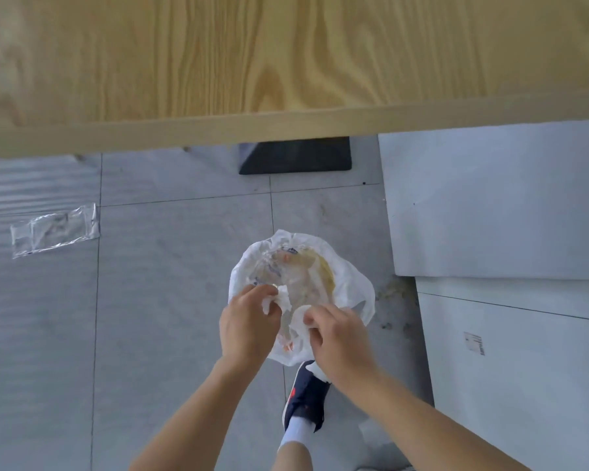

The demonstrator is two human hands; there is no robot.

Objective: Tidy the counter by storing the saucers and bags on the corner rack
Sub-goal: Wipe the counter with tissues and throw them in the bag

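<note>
A white plastic bag (340, 277) hangs over the grey tiled floor, held up by both hands. Crumpled clear wrappers and yellowish contents show through its open mouth. My left hand (245, 326) pinches the bag's near-left edge. My right hand (337, 341) grips the near-right edge beside it. The wooden counter (286, 62) fills the top of the view, with its front edge above the bag. No saucers and no corner rack are in view.
A clear plastic wrapper (55, 229) lies on the floor at left. A black flat object (296, 156) sits under the counter edge. White boards (497, 198) lean at right. My foot in a dark shoe (305, 399) stands below the bag.
</note>
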